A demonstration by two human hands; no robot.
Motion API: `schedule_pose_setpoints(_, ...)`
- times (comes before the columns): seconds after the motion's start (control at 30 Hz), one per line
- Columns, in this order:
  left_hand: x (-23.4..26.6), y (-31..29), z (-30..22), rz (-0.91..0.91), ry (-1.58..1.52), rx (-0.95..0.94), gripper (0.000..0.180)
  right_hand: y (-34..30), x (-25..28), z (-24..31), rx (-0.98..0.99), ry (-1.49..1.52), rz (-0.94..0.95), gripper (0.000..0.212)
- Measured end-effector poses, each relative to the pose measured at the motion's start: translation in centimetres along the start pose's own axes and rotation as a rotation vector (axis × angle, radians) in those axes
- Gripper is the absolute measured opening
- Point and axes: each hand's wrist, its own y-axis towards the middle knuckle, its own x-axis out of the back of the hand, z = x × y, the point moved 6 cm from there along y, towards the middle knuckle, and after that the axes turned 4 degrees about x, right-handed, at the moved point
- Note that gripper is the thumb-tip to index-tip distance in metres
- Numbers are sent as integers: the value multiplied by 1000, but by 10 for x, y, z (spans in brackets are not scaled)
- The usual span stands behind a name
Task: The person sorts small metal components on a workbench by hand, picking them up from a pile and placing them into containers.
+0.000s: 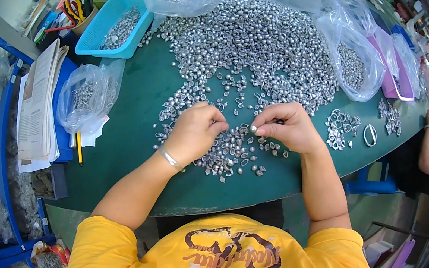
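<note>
One small, rounded silver-metal piece [253, 128] sat pinched in the right hand [286, 128], likely light, hard, slippery, best gripped by its sides. Beside it, the left hand [196, 130] curled inward, any hold unclear.

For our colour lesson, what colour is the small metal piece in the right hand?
The small metal piece is silvery grey, seen best in the head view.

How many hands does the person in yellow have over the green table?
2: the left hand is by the loose silver pieces, mid-picture; the right hand, across from it, pinches a small rounded piece. Neither hand is hidden.
</note>
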Motion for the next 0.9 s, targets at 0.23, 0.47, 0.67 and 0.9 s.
schedule_pose_setpoints(0.23,-19,-18,23,268,-1395,586,7,1,-2,1,76,240,39,8)
schedule_pose_setpoints(0.47,-19,-20,19,276,-1619,588,5,2,-4,10,211,-94,-37,10)
schedule_pose_setpoints(0.67,-31,-25,9,271,-1257,645,11,3,-15,15,328,-381,-43,13)
schedule_pose_setpoints(0.9,-35,-29,9,283,-1171,644,12,2,-19,18,351,-384,-24,13)
